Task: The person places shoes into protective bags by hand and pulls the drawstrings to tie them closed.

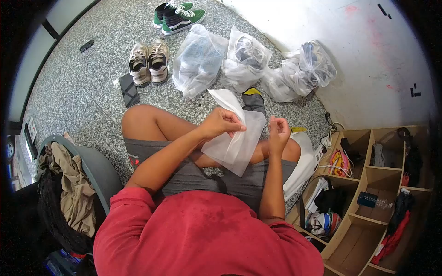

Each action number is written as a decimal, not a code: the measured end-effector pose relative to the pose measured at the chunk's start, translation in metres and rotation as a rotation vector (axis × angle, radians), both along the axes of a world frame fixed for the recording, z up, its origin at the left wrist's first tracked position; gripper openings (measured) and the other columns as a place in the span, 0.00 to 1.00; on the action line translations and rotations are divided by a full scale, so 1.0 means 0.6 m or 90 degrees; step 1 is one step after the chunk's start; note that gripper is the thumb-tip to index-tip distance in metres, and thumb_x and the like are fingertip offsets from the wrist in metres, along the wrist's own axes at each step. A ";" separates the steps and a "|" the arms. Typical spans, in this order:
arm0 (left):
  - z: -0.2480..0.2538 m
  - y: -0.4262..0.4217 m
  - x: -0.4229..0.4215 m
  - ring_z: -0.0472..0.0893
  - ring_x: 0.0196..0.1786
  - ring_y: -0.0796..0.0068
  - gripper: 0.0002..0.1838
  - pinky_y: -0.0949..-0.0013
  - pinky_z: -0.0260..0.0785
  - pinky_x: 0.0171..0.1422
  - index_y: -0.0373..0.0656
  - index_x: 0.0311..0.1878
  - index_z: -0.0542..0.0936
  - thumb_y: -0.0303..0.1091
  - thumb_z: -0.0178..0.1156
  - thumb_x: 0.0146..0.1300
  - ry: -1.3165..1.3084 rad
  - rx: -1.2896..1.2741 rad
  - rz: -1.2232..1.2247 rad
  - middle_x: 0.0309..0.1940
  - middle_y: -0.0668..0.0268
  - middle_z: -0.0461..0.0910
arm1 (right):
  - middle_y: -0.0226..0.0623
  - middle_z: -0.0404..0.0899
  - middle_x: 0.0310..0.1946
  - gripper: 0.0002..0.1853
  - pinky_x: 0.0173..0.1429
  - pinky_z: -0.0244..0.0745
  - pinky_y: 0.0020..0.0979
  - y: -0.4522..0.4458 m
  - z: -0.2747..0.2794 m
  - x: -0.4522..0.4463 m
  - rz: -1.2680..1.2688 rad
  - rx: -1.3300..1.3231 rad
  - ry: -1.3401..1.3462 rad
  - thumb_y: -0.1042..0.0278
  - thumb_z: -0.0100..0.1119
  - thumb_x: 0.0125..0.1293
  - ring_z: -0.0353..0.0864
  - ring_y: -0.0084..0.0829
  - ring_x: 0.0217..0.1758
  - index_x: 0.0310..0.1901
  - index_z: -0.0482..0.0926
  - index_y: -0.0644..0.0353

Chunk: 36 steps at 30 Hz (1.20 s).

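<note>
Over the crossed legs, my left hand [225, 123] pinches the edge of a translucent white bag [235, 145], which hangs down across the shins. My right hand [279, 128] is raised just right of the bag, its fingers curled together; whether anything thin is between them cannot be made out. Beyond the bag, a dark shoe with a yellow lining [253, 100] lies on the speckled floor, partly hidden by it. Several filled translucent bags [198, 62] stand farther off, with shoes showing through some of them.
White worn sneakers [149, 62] and green high-top shoes [179, 17] stand at the far side. A dark flat object [129, 90] lies near the left knee. A tub [103, 168] of clothes is at left, a wooden compartment shelf [363, 184] at right.
</note>
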<state>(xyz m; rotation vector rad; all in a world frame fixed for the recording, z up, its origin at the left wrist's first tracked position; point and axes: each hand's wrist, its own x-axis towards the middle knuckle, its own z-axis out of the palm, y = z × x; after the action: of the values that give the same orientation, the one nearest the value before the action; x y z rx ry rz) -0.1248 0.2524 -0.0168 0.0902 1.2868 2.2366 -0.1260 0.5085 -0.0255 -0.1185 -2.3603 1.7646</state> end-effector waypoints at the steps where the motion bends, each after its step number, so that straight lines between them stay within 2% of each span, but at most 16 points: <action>1: 0.000 0.002 0.001 0.82 0.28 0.83 0.09 0.77 0.75 0.32 0.37 0.35 0.87 0.31 0.78 0.60 0.031 -0.025 -0.011 0.27 0.67 0.86 | 0.26 0.81 0.31 0.09 0.39 0.72 0.23 -0.020 0.044 0.007 0.006 -0.061 -0.015 0.62 0.67 0.73 0.75 0.17 0.33 0.40 0.84 0.59; 5: -0.001 0.016 0.009 0.82 0.29 0.83 0.09 0.76 0.75 0.32 0.38 0.33 0.85 0.31 0.78 0.60 0.051 0.000 -0.032 0.28 0.68 0.86 | 0.23 0.80 0.28 0.07 0.30 0.65 0.18 -0.070 0.092 0.009 0.261 -0.027 -0.208 0.66 0.65 0.74 0.74 0.13 0.27 0.39 0.81 0.58; 7: 0.006 0.009 0.012 0.82 0.29 0.83 0.08 0.77 0.75 0.34 0.41 0.33 0.83 0.28 0.77 0.60 0.042 0.000 -0.063 0.29 0.69 0.86 | 0.23 0.80 0.28 0.08 0.31 0.65 0.18 -0.079 0.084 0.003 0.374 -0.200 -0.356 0.64 0.66 0.74 0.74 0.13 0.27 0.38 0.80 0.58; 13: 0.011 -0.054 -0.006 0.81 0.30 0.84 0.11 0.78 0.71 0.33 0.45 0.33 0.80 0.30 0.76 0.62 -0.031 0.076 -0.016 0.28 0.72 0.84 | 0.27 0.83 0.39 0.07 0.43 0.76 0.25 -0.102 0.039 0.029 0.180 -0.472 -0.275 0.65 0.62 0.76 0.79 0.19 0.38 0.40 0.80 0.57; 15: 0.023 -0.104 -0.041 0.81 0.30 0.84 0.12 0.78 0.72 0.33 0.44 0.32 0.76 0.28 0.72 0.65 0.148 -0.079 0.064 0.30 0.70 0.84 | 0.26 0.82 0.38 0.09 0.45 0.76 0.28 -0.096 0.012 0.020 -0.024 -0.485 -0.190 0.61 0.60 0.77 0.80 0.21 0.40 0.39 0.79 0.55; 17: 0.044 -0.173 -0.087 0.82 0.35 0.80 0.04 0.75 0.75 0.38 0.39 0.39 0.79 0.22 0.65 0.65 0.299 -0.156 0.131 0.37 0.68 0.85 | 0.25 0.81 0.37 0.10 0.45 0.76 0.29 -0.110 0.009 0.029 -0.004 -0.480 -0.206 0.60 0.59 0.77 0.80 0.22 0.40 0.39 0.79 0.54; 19: 0.095 -0.273 -0.133 0.82 0.43 0.76 0.12 0.69 0.76 0.46 0.37 0.43 0.83 0.16 0.55 0.59 0.487 -0.379 0.153 0.44 0.66 0.86 | 0.25 0.80 0.35 0.10 0.45 0.76 0.30 -0.140 0.011 0.016 0.004 -0.472 -0.211 0.59 0.58 0.78 0.80 0.23 0.40 0.38 0.79 0.54; 20: 0.109 -0.329 -0.163 0.83 0.42 0.69 0.14 0.66 0.76 0.49 0.37 0.36 0.86 0.14 0.52 0.54 0.621 -0.514 0.171 0.43 0.62 0.86 | 0.25 0.79 0.34 0.10 0.44 0.75 0.29 -0.156 0.013 0.007 0.021 -0.414 -0.194 0.60 0.58 0.78 0.79 0.23 0.39 0.38 0.79 0.53; 21: 0.157 -0.393 -0.176 0.84 0.44 0.61 0.15 0.62 0.75 0.51 0.38 0.32 0.88 0.14 0.54 0.50 0.514 -0.641 0.085 0.44 0.59 0.86 | 0.25 0.79 0.34 0.09 0.44 0.75 0.29 -0.172 0.015 -0.003 0.036 -0.356 -0.174 0.60 0.57 0.77 0.79 0.23 0.38 0.38 0.78 0.53; 24: 0.245 -0.587 -0.237 0.86 0.48 0.57 0.20 0.57 0.75 0.57 0.43 0.46 0.90 0.17 0.55 0.55 0.424 -1.183 -0.032 0.49 0.54 0.88 | 0.27 0.81 0.33 0.11 0.40 0.73 0.27 -0.235 0.016 -0.069 0.068 -0.249 -0.062 0.62 0.60 0.77 0.78 0.21 0.35 0.36 0.79 0.57; 25: 0.249 -0.694 -0.270 0.86 0.38 0.45 0.16 0.46 0.76 0.43 0.33 0.32 0.86 0.39 0.63 0.61 0.365 -1.250 0.037 0.34 0.44 0.87 | 0.28 0.81 0.32 0.12 0.40 0.73 0.26 -0.262 0.012 -0.094 0.071 -0.151 0.019 0.62 0.61 0.76 0.78 0.21 0.35 0.36 0.80 0.59; 26: 0.256 -0.778 -0.263 0.85 0.33 0.39 0.14 0.45 0.75 0.42 0.30 0.25 0.84 0.36 0.64 0.52 0.508 -1.259 0.317 0.26 0.41 0.83 | 0.29 0.82 0.32 0.12 0.42 0.74 0.26 -0.298 0.000 -0.118 0.102 -0.092 0.074 0.62 0.62 0.76 0.78 0.21 0.36 0.36 0.81 0.61; 27: 0.288 -0.863 -0.278 0.85 0.39 0.39 0.12 0.45 0.75 0.46 0.31 0.32 0.86 0.34 0.64 0.54 0.441 -1.435 0.344 0.33 0.42 0.85 | 0.30 0.82 0.32 0.12 0.43 0.75 0.26 -0.340 -0.012 -0.138 0.131 -0.033 0.127 0.63 0.63 0.75 0.78 0.22 0.36 0.37 0.82 0.63; 31: 0.447 -0.793 -0.159 0.83 0.53 0.45 0.14 0.50 0.74 0.63 0.32 0.45 0.86 0.17 0.53 0.61 0.652 -1.400 0.799 0.47 0.46 0.86 | 0.48 0.84 0.52 0.20 0.58 0.79 0.44 -0.538 -0.045 -0.190 0.437 0.201 0.257 0.56 0.69 0.67 0.83 0.47 0.57 0.55 0.81 0.59; 33: 0.483 -0.722 -0.132 0.81 0.60 0.47 0.20 0.53 0.70 0.70 0.33 0.49 0.86 0.12 0.48 0.61 0.638 -1.436 0.713 0.52 0.49 0.86 | 0.57 0.76 0.64 0.32 0.64 0.77 0.52 -0.633 -0.090 -0.202 0.450 0.442 0.196 0.49 0.72 0.63 0.76 0.61 0.66 0.65 0.76 0.51; 36: 0.482 -0.669 -0.124 0.74 0.71 0.52 0.22 0.54 0.64 0.76 0.39 0.55 0.85 0.16 0.53 0.60 0.454 -1.313 0.441 0.62 0.50 0.82 | 0.57 0.76 0.62 0.40 0.66 0.75 0.55 -0.729 -0.079 -0.205 0.521 0.613 0.020 0.40 0.71 0.61 0.77 0.59 0.65 0.72 0.70 0.42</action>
<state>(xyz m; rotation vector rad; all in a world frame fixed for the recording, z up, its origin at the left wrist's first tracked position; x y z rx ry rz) -0.1994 -0.1491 0.2724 -0.4003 3.5699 0.0639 -0.2492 0.0711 -0.0728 1.1060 -3.1508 0.5420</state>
